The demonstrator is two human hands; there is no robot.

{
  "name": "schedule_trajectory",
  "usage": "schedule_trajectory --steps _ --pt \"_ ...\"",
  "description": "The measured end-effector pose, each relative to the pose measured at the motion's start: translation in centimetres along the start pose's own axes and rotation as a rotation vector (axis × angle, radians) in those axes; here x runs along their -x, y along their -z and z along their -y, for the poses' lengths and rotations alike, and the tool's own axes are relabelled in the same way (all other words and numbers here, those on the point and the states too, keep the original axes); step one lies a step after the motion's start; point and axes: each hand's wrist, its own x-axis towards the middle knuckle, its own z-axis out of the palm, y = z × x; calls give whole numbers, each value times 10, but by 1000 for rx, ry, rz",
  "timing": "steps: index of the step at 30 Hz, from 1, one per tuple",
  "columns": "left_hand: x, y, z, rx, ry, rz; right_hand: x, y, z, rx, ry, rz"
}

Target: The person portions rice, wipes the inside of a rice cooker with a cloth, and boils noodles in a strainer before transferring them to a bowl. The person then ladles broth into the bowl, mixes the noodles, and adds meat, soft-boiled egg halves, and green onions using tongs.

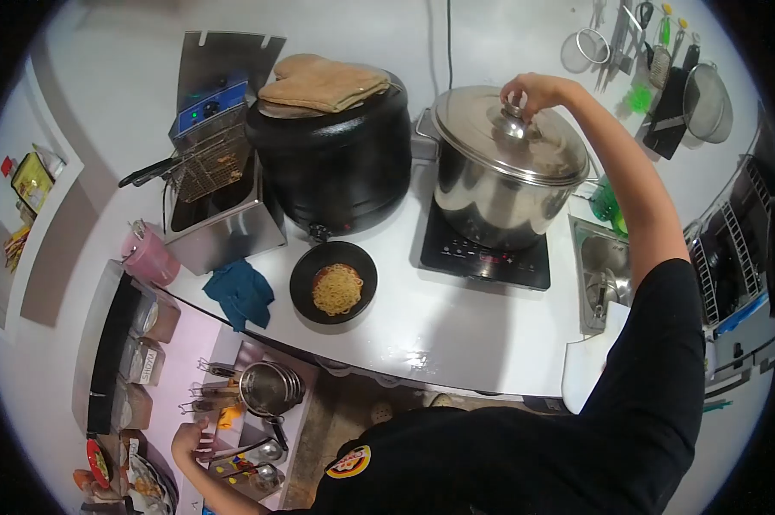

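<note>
Evidently, lid (477, 129) handling is in hand: lid gripped at its knob (513, 130) by the curled right hand (531, 93), seated on the pot (495, 202). Left hand (194, 442) held half open near the ladles (270, 451), seemingly empty. Judged needed next: steady grip, lid kept level.

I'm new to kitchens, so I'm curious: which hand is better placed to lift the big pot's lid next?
Probably the right hand: it holds the knob on the lid. The left hand is away from the pot, down by the ladles.
</note>
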Motion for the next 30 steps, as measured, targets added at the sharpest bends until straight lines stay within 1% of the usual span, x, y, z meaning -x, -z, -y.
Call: schedule_trajectory --steps 2,5,6,8,9,10,11,12,13,14,15,16,17,18,20,22,24,26,28,30 --pt "37 10 -16 20 -19 -42 -6 -3 -1 4 -15 12" --pt "97 14 -57 23 -319 -119 -9 -7 -2 -101 -18 34" --pt "122 8 -80 -71 -456 -192 -9 -6 -1 -99 -39 35" --pt "166 -7 -131 -262 -806 -285 -12 -8 -4 -107 -66 37" --pt "203 -19 -165 -457 -882 -337 -16 -10 -8 -71 -44 0" --pt "219 -38 -190 -353 -1120 -392 -16 -13 -9 -33 -23 -37" --pt "222 -48 -216 -354 -1334 -395 -11 -12 -3 16 -81 -41" --pt "245 -63 -248 -401 -1547 -393 -6 -15 3 12 -85 -39" --pt "248 -79 -281 -313 -1697 -306 0 -19 8 87 -62 -172" --pt "246 -93 -320 -277 -1768 -241 5 -23 13 165 -39 -305" --pt "254 -104 -359 -372 -1725 -318 7 -28 17 67 -19 -399" --pt "240 -115 -405 -421 -1915 -431 16 -35 26 69 -28 -399" --pt "221 -128 -453 -436 -1971 -594 29 -46 41 -4 79 -644" --pt "207 -139 -502 -487 -1938 -644 46 -57 57 -72 186 -890" --pt "179 -161 -575 -564 -1705 -827 89 -79 96 -199 199 -1037" --pt "164 -173 -610 -716 -1501 -843 131 -109 119 -286 204 -1114" --pt "159 -174 -626 -1009 -1451 -671 171 -144 138 -331 123 -1107" --pt "114 -180 -671 -1032 -1475 -709 195 -192 140 -461 29 -1103" --pt "136 -179 -644 -913 -1516 -735 211 -234 143 -583 -109 -1089" --pt "131 -184 -654 -878 -1538 -765 217 -272 147 -648 -264 -1094"
